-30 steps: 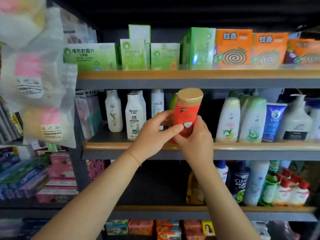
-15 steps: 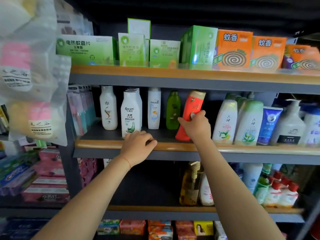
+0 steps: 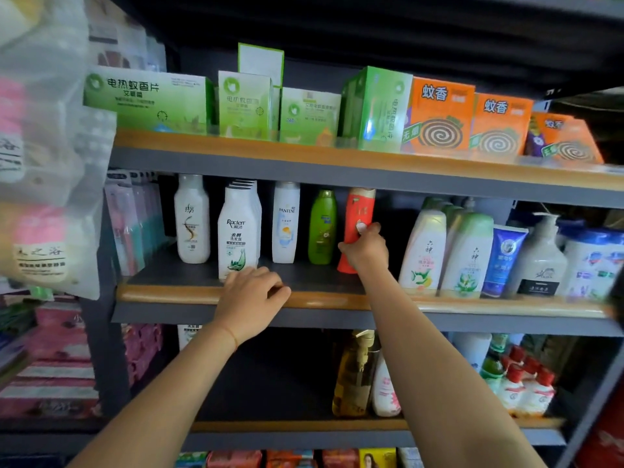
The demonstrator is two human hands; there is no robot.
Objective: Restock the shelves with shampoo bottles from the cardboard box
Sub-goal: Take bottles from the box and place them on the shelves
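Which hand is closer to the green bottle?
The right hand. It grips the red bottle standing right beside the green bottle. The left hand rests lower down on the shelf's wooden edge, in front of the Raclen bottle.

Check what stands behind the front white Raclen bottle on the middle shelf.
Behind the Raclen bottle, a row of matching white bottles lines up; only their caps and right edges show. How many, and their labels, stay hidden. The left hand covers the bottle's base.
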